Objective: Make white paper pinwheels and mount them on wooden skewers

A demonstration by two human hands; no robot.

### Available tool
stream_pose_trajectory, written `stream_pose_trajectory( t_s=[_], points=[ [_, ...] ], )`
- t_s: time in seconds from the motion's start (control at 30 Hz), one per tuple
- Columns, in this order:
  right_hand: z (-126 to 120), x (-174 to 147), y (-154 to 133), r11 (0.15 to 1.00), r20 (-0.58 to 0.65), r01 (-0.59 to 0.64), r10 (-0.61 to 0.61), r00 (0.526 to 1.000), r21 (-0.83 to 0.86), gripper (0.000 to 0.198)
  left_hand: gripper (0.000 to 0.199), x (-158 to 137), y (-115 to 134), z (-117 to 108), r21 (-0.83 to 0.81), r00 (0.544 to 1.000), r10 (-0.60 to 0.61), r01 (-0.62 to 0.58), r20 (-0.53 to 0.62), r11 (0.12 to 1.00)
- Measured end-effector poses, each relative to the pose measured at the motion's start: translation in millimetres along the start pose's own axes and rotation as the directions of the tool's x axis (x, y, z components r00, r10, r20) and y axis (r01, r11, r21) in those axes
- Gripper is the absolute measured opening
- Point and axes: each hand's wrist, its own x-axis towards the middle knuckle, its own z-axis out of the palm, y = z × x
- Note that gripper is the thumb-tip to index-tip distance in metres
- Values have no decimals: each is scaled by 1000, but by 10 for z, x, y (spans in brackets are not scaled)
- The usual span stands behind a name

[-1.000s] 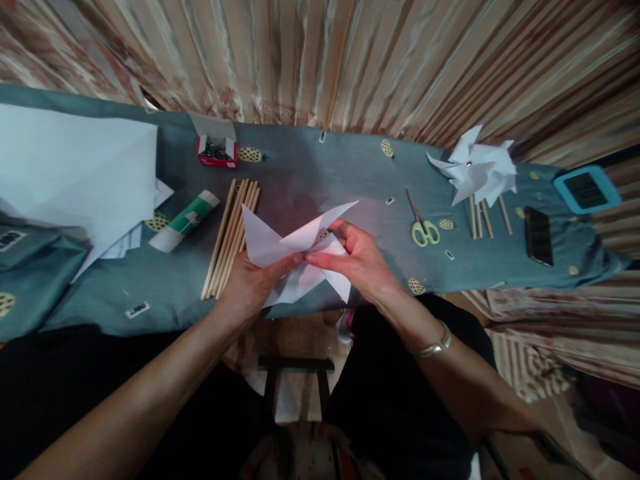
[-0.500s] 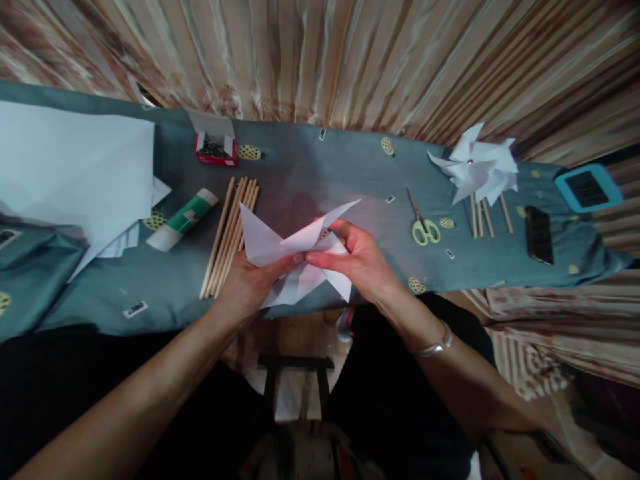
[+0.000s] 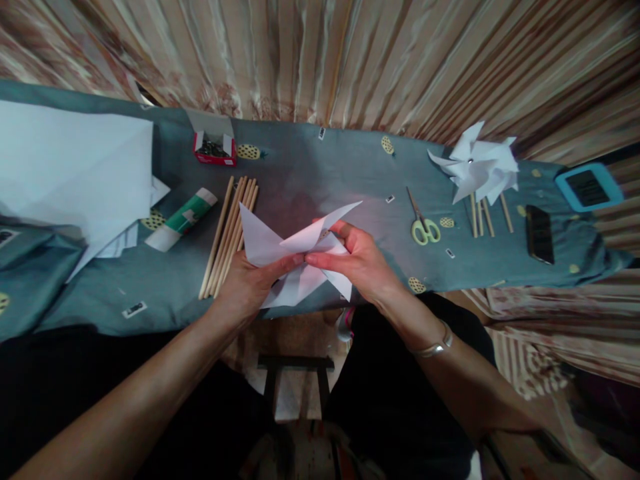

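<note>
Between my two hands is a white paper pinwheel [image 3: 265,241], its points folded in toward the centre and its blades standing up. My left hand [image 3: 253,280] grips it from the left, thumb pressed on the middle. From the right, my right hand [image 3: 363,260] pinches the same middle, its thumb nearly meeting the left one and a fingertip showing behind a blade. The other fingers of both hands are mostly hidden behind the paper. Several wooden sticks [image 3: 233,233] lie just left of the pinwheel on the grey-green cloth.
A glue stick [image 3: 183,220], a red box of small metal pieces [image 3: 215,150] and white paper sheets [image 3: 75,167] are on the left. To the right lie green-handled scissors [image 3: 425,227], finished pinwheels on sticks [image 3: 480,163], a phone [image 3: 540,233] and a blue-framed device [image 3: 589,188].
</note>
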Motion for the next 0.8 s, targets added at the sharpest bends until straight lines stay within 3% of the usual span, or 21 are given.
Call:
stream_pose_trajectory(
  t_s=[0.8],
  points=[
    [35, -14, 9, 999, -15, -39, 40, 999, 37, 48, 26, -11, 48, 31, -1, 997, -70, 70, -44, 998]
  ],
)
